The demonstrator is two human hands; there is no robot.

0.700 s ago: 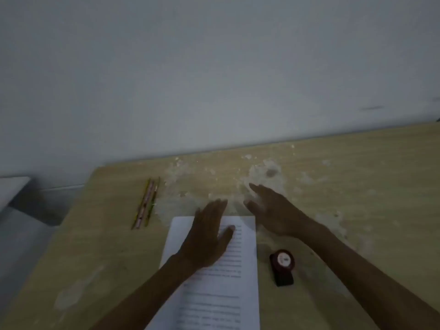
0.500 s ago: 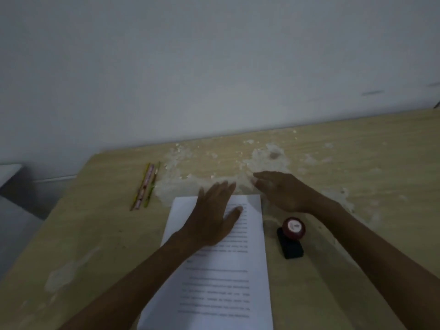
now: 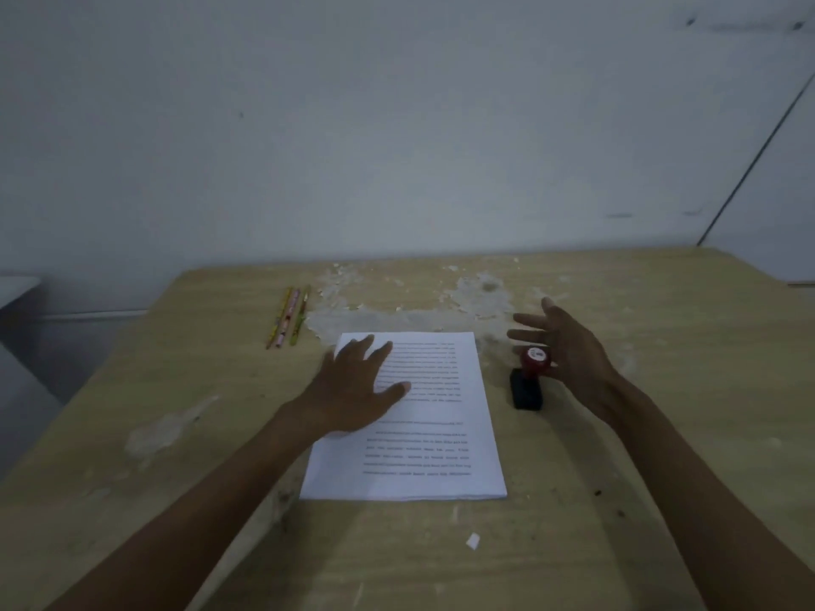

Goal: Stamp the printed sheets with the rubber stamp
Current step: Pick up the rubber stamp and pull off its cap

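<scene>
Counted now: one stack of sheets, squared up on the tabletop, top page printed with lines of text; one stamp, red cap on a black base, upright just right of the stack and apart from it; three pencils side by side, well left of the sheets' far corner; one small scrap of paper near the front edge; two hands. Left hand flat on the upper left part of the top sheet, fingers spread, pressing down and closed on nothing. Right hand held open just beyond and right of the stamp, fingers splayed, palm turned toward the red cap; grip wide and around nothing, and cannot tell whether the palm touches the cap or merely hovers close. White flaking patches across the far side of the tabletop, pale wall behind. Against half a second ago: right hand swung rightward, away from the sheets' far right corner and over to the stamp's side; left hand much where it was on the page; stamp and pencils unmoved relative to the stack; whole stack now within view, front edge included.
</scene>
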